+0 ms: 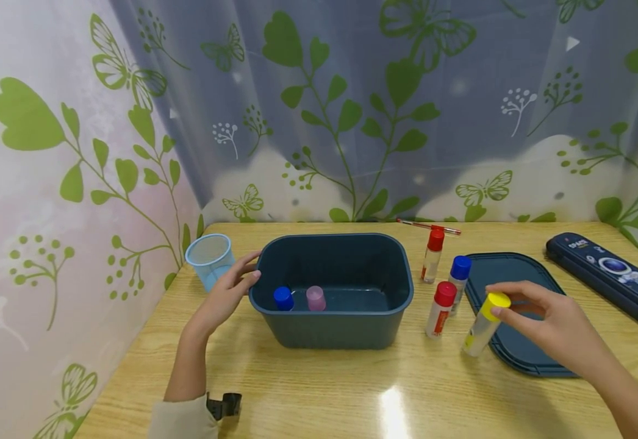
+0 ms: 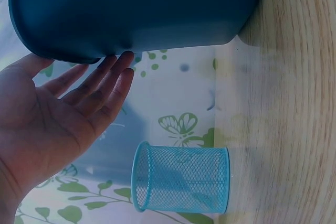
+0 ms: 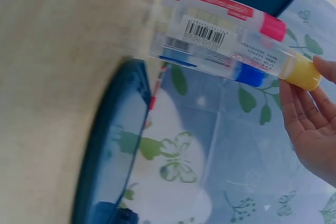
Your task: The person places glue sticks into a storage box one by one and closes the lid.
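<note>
My right hand (image 1: 549,317) pinches the yellow cap of a clear glue bottle (image 1: 482,329), which tilts slightly near the lid's left edge. In the right wrist view, that glue bottle (image 3: 231,40) shows a barcode label. Two red-capped bottles (image 1: 438,317) and a blue-capped bottle (image 1: 458,277) stand just left of it. My left hand (image 1: 221,300) touches the left end of the dark teal bin (image 1: 330,332). Its fingers reach out fairly straight along the wall in the left wrist view. Inside the bin are a blue-capped item (image 1: 283,298) and a pink-topped item (image 1: 316,298), their lower parts hidden.
A light blue mesh pen cup (image 1: 209,256) stands behind the left hand. The flat teal lid (image 1: 533,341) lies under the right hand. A dark pencil case (image 1: 615,280) is at far right, and a red pen (image 1: 429,227) lies along the back edge by the curtain.
</note>
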A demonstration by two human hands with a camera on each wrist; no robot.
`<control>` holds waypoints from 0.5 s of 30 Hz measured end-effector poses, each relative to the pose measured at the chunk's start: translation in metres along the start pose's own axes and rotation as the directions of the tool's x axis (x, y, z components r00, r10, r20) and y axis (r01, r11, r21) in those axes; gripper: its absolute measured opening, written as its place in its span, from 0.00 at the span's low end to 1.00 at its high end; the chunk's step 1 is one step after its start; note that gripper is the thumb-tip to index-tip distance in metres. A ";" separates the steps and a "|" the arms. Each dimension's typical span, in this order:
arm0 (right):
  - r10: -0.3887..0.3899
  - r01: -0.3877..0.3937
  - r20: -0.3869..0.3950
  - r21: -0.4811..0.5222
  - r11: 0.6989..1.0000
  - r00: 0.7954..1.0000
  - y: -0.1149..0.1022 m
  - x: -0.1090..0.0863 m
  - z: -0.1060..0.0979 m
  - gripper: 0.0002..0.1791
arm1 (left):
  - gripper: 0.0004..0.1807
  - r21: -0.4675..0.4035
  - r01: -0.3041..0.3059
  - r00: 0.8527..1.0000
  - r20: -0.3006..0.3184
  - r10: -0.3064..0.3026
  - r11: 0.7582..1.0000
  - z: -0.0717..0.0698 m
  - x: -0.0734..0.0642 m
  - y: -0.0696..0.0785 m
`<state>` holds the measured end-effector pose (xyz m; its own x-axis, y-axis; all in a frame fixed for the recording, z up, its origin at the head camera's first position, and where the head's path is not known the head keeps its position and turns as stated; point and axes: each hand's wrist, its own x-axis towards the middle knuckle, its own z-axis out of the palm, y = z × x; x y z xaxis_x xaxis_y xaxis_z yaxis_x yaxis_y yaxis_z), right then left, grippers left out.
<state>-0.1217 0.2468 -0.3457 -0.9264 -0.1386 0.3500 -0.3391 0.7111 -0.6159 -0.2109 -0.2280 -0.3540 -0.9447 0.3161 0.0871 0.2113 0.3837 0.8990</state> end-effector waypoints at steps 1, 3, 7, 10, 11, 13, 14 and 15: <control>-0.008 0.008 -0.006 0.002 1.000 1.000 -0.002 0.000 -0.001 0.17 | 0.29 0.000 0.000 1.000 0.000 0.000 1.000 0.000 0.000 0.000; -0.028 0.028 -0.023 0.000 1.000 0.999 -0.006 0.001 -0.004 0.17 | 0.29 -0.001 0.000 1.000 0.000 0.000 1.000 0.000 0.000 0.000; -0.072 0.072 -0.054 -0.002 0.997 0.996 -0.016 0.003 -0.010 0.18 | 0.29 -0.002 0.001 1.000 0.003 -0.001 1.000 0.000 0.000 0.000; -0.118 0.118 -0.084 -0.011 0.993 0.989 -0.025 0.006 -0.016 0.19 | 0.29 -0.003 -0.002 1.000 0.005 0.002 1.000 0.000 0.000 0.000; -0.129 0.129 -0.092 -0.015 0.992 0.987 -0.028 0.007 -0.018 0.19 | 0.29 -0.005 -0.003 1.000 0.006 0.003 1.000 0.000 0.000 0.000; -0.149 0.147 -0.105 -0.024 0.989 0.983 -0.035 0.008 -0.022 0.20 | 0.29 -0.005 -0.005 1.000 0.006 0.005 1.000 0.000 0.000 0.000; -0.153 0.151 -0.107 -0.027 0.988 0.982 -0.038 0.009 -0.024 0.20 | 0.29 -0.004 -0.006 1.000 0.006 0.006 1.000 0.000 0.000 0.000; -0.156 0.154 -0.108 -0.028 0.988 0.982 -0.041 0.010 -0.026 0.20 | 0.29 -0.002 -0.006 1.000 0.006 0.006 1.000 0.000 0.000 0.000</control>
<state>-0.1131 0.2338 -0.2985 -0.8390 -0.1730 0.5159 -0.4730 0.7005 -0.5344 -0.2112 -0.2279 -0.3545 -0.9417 0.3241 0.0902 0.2167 0.3795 0.8994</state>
